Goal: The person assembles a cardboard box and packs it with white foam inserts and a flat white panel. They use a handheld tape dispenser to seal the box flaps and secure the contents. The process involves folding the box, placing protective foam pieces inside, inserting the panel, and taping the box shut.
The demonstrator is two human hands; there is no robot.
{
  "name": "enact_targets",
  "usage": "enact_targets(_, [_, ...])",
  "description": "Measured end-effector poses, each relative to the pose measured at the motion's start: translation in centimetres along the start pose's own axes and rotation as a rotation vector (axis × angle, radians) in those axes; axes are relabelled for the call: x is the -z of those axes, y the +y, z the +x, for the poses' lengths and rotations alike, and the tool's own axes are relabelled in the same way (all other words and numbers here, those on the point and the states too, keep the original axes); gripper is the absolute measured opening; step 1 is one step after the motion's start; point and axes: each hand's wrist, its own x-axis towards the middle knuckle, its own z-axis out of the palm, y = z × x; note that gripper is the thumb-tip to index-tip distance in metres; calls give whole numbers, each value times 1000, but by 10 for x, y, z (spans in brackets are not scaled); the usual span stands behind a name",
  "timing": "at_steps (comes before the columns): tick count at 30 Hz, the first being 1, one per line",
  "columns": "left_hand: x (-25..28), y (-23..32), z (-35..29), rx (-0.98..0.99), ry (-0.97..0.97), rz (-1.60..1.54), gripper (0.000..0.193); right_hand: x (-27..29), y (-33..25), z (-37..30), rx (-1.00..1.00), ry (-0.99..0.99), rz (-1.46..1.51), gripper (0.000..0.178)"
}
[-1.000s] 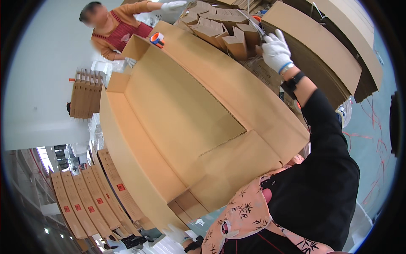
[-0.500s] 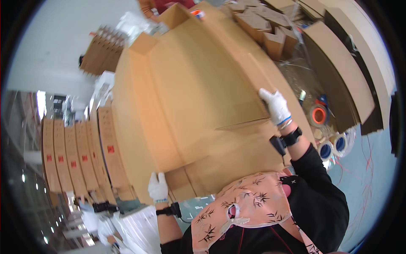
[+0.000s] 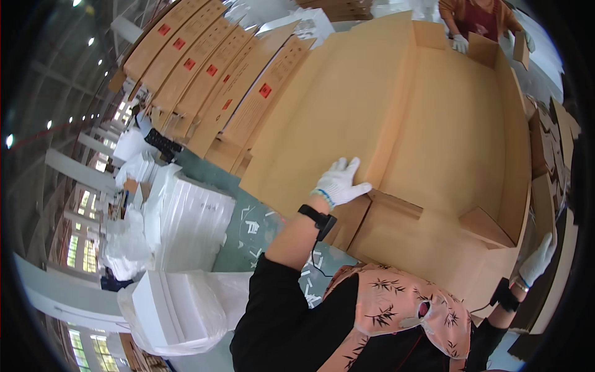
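A large flat brown carton (image 3: 458, 136) lies spread in front of me, its right wall and some corner flaps standing up. My left hand (image 3: 339, 181), in a white glove, rests with fingers spread on the carton's broad left panel (image 3: 322, 118), beside the long fold. Close to its thumb is a short near flap (image 3: 396, 204). My right hand (image 3: 538, 260), also gloved, is off the carton's near right corner, fingers stretched out with nothing visible in them. A triangular corner flap (image 3: 489, 226) stands inside that corner.
A co-worker (image 3: 477, 22) in an apron stands at the carton's far end, gloved hands near its flaps. Several upright cartons (image 3: 204, 68) line the far left. Wrapped white stacks (image 3: 186, 217) stand at left. Folded cardboard (image 3: 545, 142) lies along the right side.
The view has swung, shifting the carton rightward. My left hand has moved from the near edge onto the left panel. My right hand has left the right wall and is now outside the carton.
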Motion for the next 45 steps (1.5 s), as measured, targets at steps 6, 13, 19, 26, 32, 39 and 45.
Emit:
enact_targets(6, [-13,-16,16,-98,26,39,97,-25,-8,-22,387,-440,-381,43])
enact_targets(13, [-9,-27,19,-181,34,-34,100,-53,-52,-37,247,-615,-391,41])
enact_targets(19, [-2,-35,28,-289,52,-144,95,-207,-72,-118,659,-873,-535,31])
enact_targets(26, [-3,-42,35,-313,132,-181,89,-323,-163,-250,31,-1392,-385,40])
enact_targets(32, [-14,-42,34,-301,242,-197,85,-329,-154,-238,-162,-1463,-305,42])
enact_targets(39, [-23,-39,46,-335,317,-89,86,-273,-104,-166,367,-1037,-483,32])
enact_targets(45, [-14,-43,42,-292,200,4,90,-141,-133,-97,834,-996,-695,30])
